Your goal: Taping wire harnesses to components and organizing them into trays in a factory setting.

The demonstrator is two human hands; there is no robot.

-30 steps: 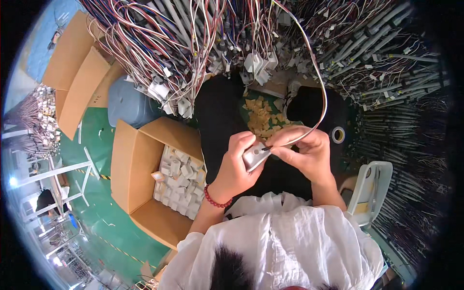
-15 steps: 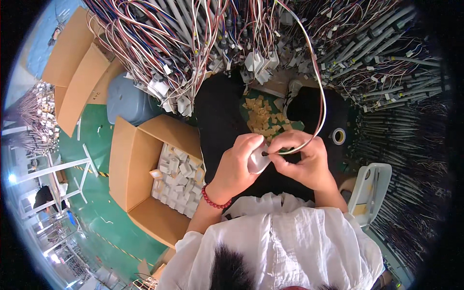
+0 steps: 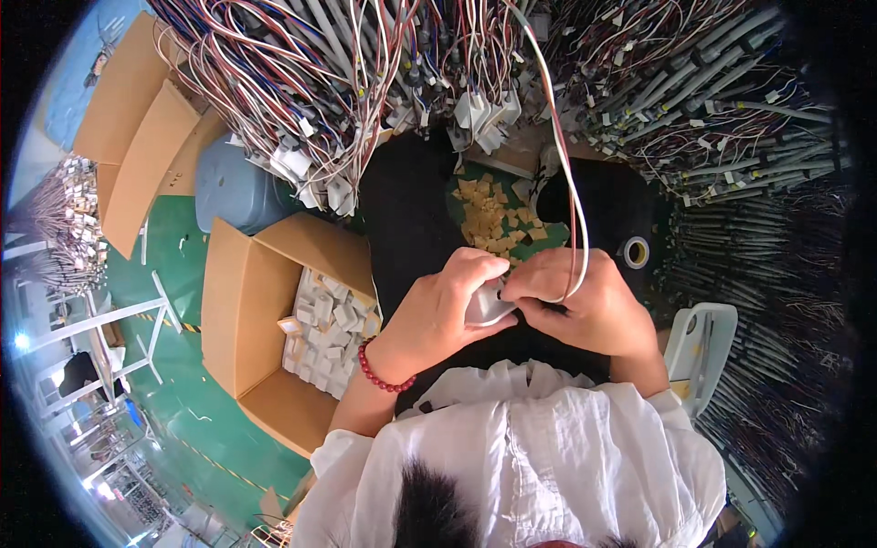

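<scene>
Wire bundles (image 3: pixel 274 82) crowd the upper frame; a cardboard box (image 3: pixel 224 320) stands open at centre left. At mid-frame the right hand (image 3: pixel 592 303) pinches a thin cable (image 3: pixel 567 169) at the white housing (image 3: pixel 486 309) clasped in the left hand (image 3: pixel 443 306). The cable, looping to the top edge, could snag there and pull free; a slack left grip could let the housing twist.
</scene>
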